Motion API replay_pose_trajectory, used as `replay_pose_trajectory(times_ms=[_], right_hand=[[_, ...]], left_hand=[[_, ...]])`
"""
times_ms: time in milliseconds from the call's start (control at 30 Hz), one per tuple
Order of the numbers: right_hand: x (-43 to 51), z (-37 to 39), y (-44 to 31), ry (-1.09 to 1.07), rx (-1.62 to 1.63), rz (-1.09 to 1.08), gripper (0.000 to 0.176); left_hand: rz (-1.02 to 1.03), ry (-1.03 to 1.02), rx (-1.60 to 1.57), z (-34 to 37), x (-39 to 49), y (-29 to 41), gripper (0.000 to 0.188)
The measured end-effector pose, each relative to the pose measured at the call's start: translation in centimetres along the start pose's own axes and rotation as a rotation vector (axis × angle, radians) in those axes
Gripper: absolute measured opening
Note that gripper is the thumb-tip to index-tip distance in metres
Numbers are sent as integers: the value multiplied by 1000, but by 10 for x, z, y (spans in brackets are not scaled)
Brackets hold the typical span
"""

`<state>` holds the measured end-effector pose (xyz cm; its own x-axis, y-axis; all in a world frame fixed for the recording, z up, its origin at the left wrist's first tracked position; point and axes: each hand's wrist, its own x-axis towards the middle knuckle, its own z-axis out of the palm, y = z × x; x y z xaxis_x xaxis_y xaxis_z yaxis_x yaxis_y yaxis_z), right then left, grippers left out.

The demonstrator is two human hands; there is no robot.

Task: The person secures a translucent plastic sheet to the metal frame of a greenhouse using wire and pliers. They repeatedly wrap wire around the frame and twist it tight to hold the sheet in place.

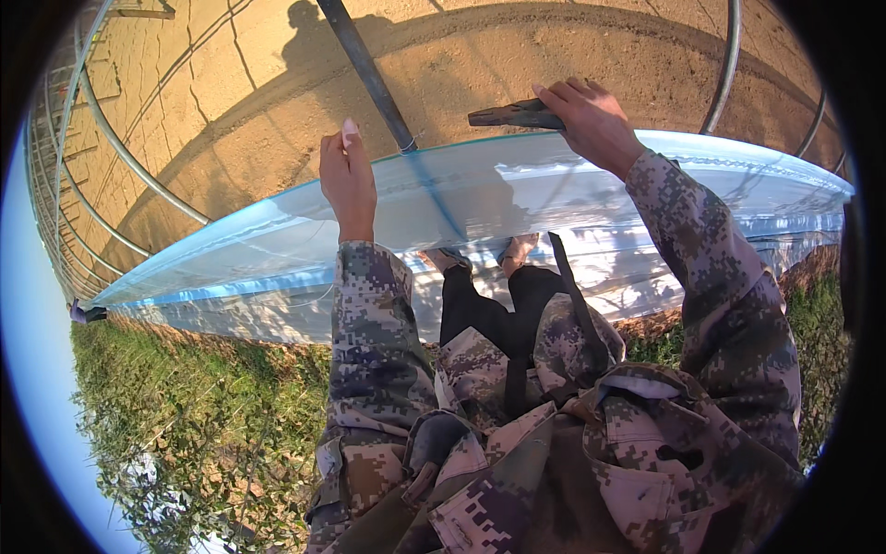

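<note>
My left hand (351, 183) is raised at the upper edge of a clear plastic film (471, 187), its thumb pressed against the fingers. Whether something thin is pinched there cannot be made out; a fine pale strand (311, 299) hangs near the wrist. My right hand (594, 124) grips a pair of dark, worn pliers (516, 115), whose jaws point left just above the film's edge. Between the hands, a metal pipe (370, 76) meets the film edge, with a thin wire tie (410, 146) around it.
Curved metal hoops (723, 69) of a tunnel frame stand to both sides over bare soil (477, 55). Green plants (201, 401) grow on my side. Far left, a person (86, 313) is near the film. A dark strap (574, 291) hangs from my camouflage jacket (387, 332).
</note>
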<state>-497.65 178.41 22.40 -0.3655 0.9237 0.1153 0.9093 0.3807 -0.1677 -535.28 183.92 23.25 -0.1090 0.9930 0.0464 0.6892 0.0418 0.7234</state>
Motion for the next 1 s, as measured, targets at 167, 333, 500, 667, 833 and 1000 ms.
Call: replay_pose_trajectory(times_ms=[167, 333, 500, 667, 833, 1000], right_hand=[[63, 53, -30, 26, -82, -146, 45], [69, 50, -45, 120, -171, -220, 42], [78, 38, -60, 108, -298, -291, 43], [77, 31, -65, 79, -319, -255, 47], [83, 40, -61, 164, -221, -281, 40], [93, 49, -57, -30, 7, -243, 27]], left_hand=[[0, 39, -143, 57, 7, -6, 68], [72, 74, -66, 59, 11, -35, 74], [157, 172, 85, 54, 6, -28, 75], [188, 213, 94, 55, 5, -31, 76], [159, 236, 102, 55, 4, -31, 88], [60, 202, 26, 51, 1, -20, 96]])
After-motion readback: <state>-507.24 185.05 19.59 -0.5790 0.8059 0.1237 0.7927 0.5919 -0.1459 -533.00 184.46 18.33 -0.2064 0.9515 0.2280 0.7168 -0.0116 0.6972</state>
